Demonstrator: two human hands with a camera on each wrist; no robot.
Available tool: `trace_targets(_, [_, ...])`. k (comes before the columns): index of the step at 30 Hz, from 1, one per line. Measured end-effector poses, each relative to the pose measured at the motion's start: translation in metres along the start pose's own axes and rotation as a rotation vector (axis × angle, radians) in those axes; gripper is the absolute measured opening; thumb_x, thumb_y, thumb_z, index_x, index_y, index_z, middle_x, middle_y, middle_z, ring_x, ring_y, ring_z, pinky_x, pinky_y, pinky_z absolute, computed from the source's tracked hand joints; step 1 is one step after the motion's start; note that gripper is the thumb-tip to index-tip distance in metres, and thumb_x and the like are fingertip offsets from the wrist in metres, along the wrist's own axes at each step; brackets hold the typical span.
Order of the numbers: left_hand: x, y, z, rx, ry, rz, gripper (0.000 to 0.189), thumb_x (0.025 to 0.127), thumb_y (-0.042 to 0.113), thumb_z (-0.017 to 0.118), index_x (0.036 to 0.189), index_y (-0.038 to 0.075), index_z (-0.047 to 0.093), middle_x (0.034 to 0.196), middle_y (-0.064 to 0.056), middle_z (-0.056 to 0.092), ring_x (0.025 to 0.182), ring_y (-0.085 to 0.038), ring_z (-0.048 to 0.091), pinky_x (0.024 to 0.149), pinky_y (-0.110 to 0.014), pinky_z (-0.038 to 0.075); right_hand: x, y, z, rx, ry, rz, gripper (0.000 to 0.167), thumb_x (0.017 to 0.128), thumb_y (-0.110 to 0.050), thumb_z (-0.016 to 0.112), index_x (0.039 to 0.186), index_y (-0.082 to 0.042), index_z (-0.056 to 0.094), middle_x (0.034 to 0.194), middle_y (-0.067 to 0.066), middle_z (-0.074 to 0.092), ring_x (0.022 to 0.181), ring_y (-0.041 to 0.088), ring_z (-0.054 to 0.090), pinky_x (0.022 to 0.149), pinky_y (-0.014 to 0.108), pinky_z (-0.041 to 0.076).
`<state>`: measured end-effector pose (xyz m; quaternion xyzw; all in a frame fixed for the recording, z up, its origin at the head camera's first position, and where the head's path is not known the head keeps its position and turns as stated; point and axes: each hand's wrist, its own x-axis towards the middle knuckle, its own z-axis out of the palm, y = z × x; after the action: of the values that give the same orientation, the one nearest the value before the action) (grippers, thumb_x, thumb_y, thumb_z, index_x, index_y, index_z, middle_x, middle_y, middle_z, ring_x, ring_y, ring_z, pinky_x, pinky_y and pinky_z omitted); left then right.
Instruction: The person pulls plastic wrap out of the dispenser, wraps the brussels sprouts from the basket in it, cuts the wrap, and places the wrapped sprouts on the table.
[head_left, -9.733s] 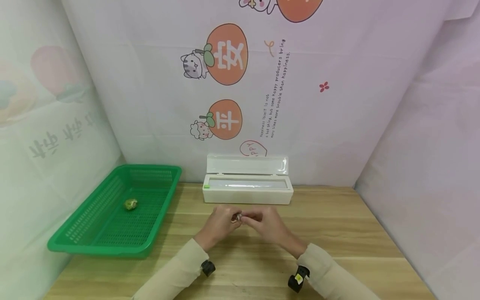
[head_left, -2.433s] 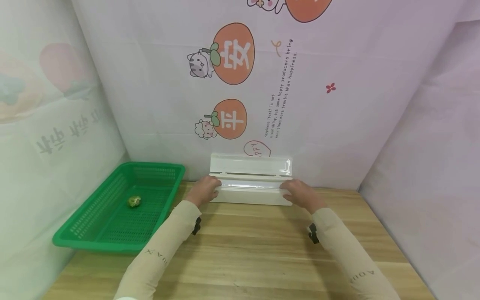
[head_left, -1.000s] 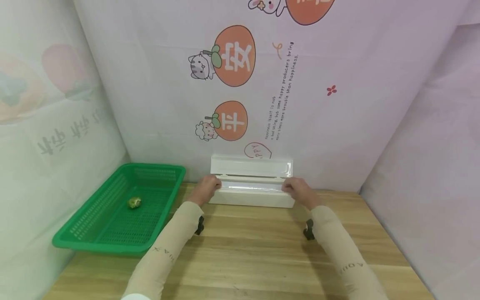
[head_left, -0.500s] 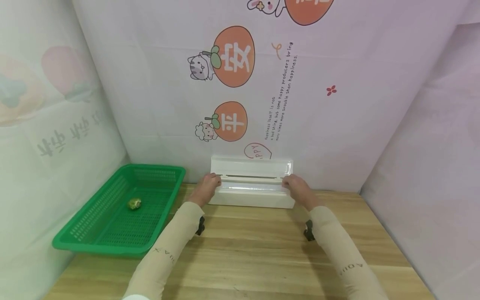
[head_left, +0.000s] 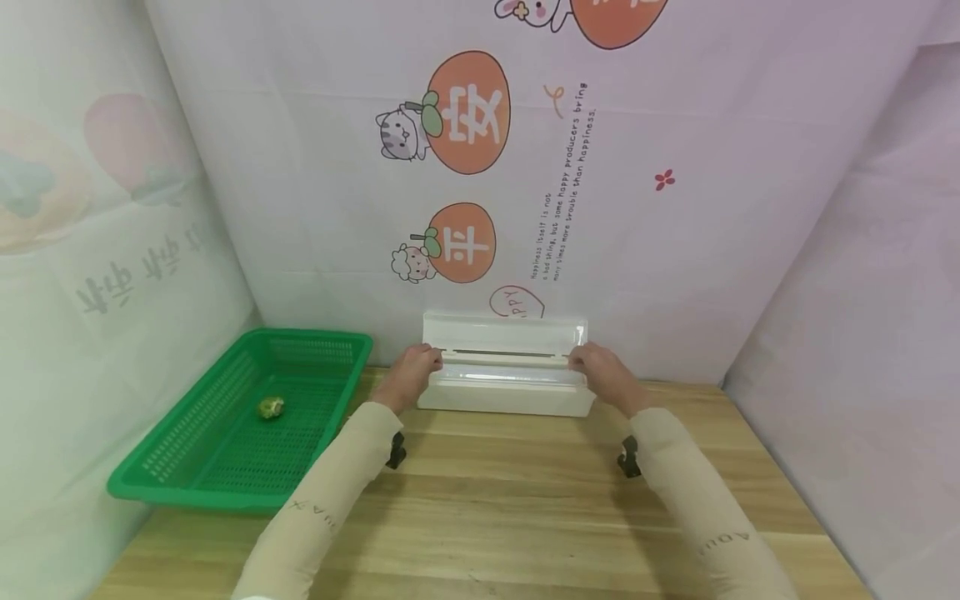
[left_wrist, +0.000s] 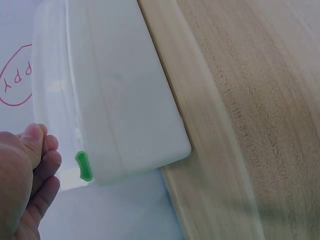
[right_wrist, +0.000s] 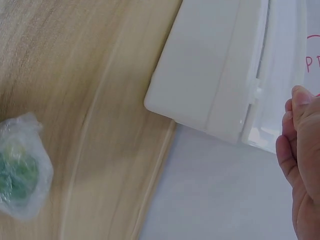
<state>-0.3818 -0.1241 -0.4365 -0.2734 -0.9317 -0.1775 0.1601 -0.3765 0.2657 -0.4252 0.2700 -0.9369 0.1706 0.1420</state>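
Note:
A white cling film dispenser (head_left: 506, 398) stands at the back of the table with its clear lid (head_left: 504, 333) up against the wall. Shiny clear film (head_left: 510, 374) shows in its opening. My left hand (head_left: 411, 375) is at the dispenser's left end, thumb and fingertips pinched together; in the left wrist view they are near a green tab (left_wrist: 83, 166). My right hand (head_left: 603, 377) pinches likewise at the right end, beside the lid in the right wrist view. Both seem to grip the film's edge, though the film between the fingertips is too clear to make out.
A green basket (head_left: 240, 500) stands on the left, holding a small yellow-green wrapped thing (head_left: 271, 407). In the right wrist view, a green thing in crinkled clear plastic (right_wrist: 20, 172) lies on the wooden table (head_left: 510, 508). Patterned cloth walls (head_left: 720, 250) surround the table.
Both hands have gone from working together on a small thing in the middle to the dispenser's two ends. Since one second ago they have risen slightly, the right shifting a little outward.

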Motion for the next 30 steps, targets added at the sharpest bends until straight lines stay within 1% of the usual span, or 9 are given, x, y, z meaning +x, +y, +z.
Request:
trace_targets(7, [-0.003, 0.005, -0.014, -0.052, 0.008, 0.028, 0.009, 0.101, 0.000, 0.066, 0.101, -0.002, 0.075, 0.095, -0.013, 0.072, 0.091, -0.024, 0.069, 0.083, -0.036, 0.063, -0.002, -0.006, -0.017, -0.002, -0.045, 0.032, 0.010, 0.101, 0.005, 0.061, 0.102, 0.002, 0.070, 0.098, 0.015, 0.071, 0.095, 0.031, 0.069, 0.089, 0.047, 0.062])
trace_targets(8, [-0.003, 0.006, -0.016, -0.057, 0.005, 0.025, 0.010, 0.102, 0.000, 0.066, 0.101, -0.003, 0.075, 0.095, -0.013, 0.072, 0.091, -0.024, 0.069, 0.082, -0.036, 0.063, -0.002, -0.007, -0.019, -0.001, -0.048, 0.037, 0.010, 0.101, 0.004, 0.061, 0.102, 0.001, 0.071, 0.097, 0.014, 0.071, 0.095, 0.030, 0.068, 0.090, 0.047, 0.062])
trace_targets(14, [-0.004, 0.010, -0.030, -0.061, -0.007, -0.002, 0.009, 0.102, 0.004, 0.067, 0.101, 0.000, 0.075, 0.096, -0.011, 0.073, 0.092, -0.024, 0.070, 0.082, -0.035, 0.063, -0.007, -0.014, -0.031, -0.007, -0.031, -0.001, 0.010, 0.100, 0.004, 0.061, 0.102, 0.002, 0.071, 0.099, 0.014, 0.072, 0.097, 0.031, 0.069, 0.091, 0.048, 0.062])
trace_targets(17, [-0.005, 0.014, -0.037, -0.084, -0.016, -0.012, 0.010, 0.103, 0.006, 0.067, 0.101, 0.001, 0.075, 0.096, -0.011, 0.074, 0.092, -0.023, 0.070, 0.082, -0.035, 0.063, -0.010, -0.017, -0.038, -0.015, -0.025, -0.019, 0.009, 0.100, 0.004, 0.062, 0.101, 0.001, 0.071, 0.098, 0.013, 0.072, 0.095, 0.030, 0.069, 0.089, 0.047, 0.062])
trace_targets(20, [-0.008, 0.019, -0.043, -0.112, -0.033, -0.038, 0.011, 0.104, 0.008, 0.066, 0.101, 0.002, 0.075, 0.097, -0.010, 0.074, 0.091, -0.022, 0.070, 0.081, -0.034, 0.063, -0.012, -0.022, -0.045, -0.016, -0.029, -0.029, 0.008, 0.099, 0.004, 0.063, 0.100, 0.001, 0.071, 0.097, 0.013, 0.072, 0.093, 0.029, 0.068, 0.087, 0.047, 0.062])
trace_targets(22, [-0.010, 0.021, -0.046, -0.123, -0.044, -0.053, 0.011, 0.104, 0.010, 0.065, 0.101, 0.004, 0.074, 0.099, -0.010, 0.074, 0.092, -0.021, 0.069, 0.081, -0.033, 0.063, -0.014, -0.025, -0.050, -0.015, -0.037, -0.027, 0.008, 0.099, 0.004, 0.063, 0.100, 0.000, 0.071, 0.096, 0.012, 0.071, 0.093, 0.028, 0.068, 0.086, 0.046, 0.063])
trace_targets(24, [-0.013, 0.023, -0.049, -0.130, -0.047, -0.053, 0.012, 0.105, 0.009, 0.064, 0.101, 0.004, 0.074, 0.100, -0.011, 0.075, 0.092, -0.020, 0.068, 0.081, -0.034, 0.063, -0.016, -0.029, -0.054, -0.009, -0.047, -0.019, 0.008, 0.100, 0.003, 0.063, 0.102, 0.000, 0.070, 0.097, 0.012, 0.071, 0.094, 0.027, 0.068, 0.087, 0.045, 0.063])
trace_targets(27, [-0.018, 0.026, -0.054, -0.118, -0.027, -0.006, 0.012, 0.105, 0.006, 0.063, 0.100, 0.003, 0.073, 0.098, -0.010, 0.074, 0.089, -0.018, 0.066, 0.079, -0.033, 0.062, -0.019, -0.034, -0.061, -0.011, -0.060, -0.012, 0.009, 0.102, 0.001, 0.061, 0.103, 0.000, 0.070, 0.098, 0.010, 0.071, 0.095, 0.026, 0.068, 0.088, 0.044, 0.063])
trace_targets(30, [-0.025, 0.028, -0.059, -0.098, 0.007, 0.063, 0.012, 0.104, 0.005, 0.064, 0.096, 0.003, 0.073, 0.092, -0.007, 0.072, 0.084, -0.015, 0.063, 0.075, -0.031, 0.060, -0.023, -0.039, -0.067, -0.020, -0.062, -0.019, 0.009, 0.102, 0.000, 0.061, 0.101, -0.002, 0.069, 0.097, 0.008, 0.070, 0.094, 0.024, 0.067, 0.086, 0.043, 0.063])
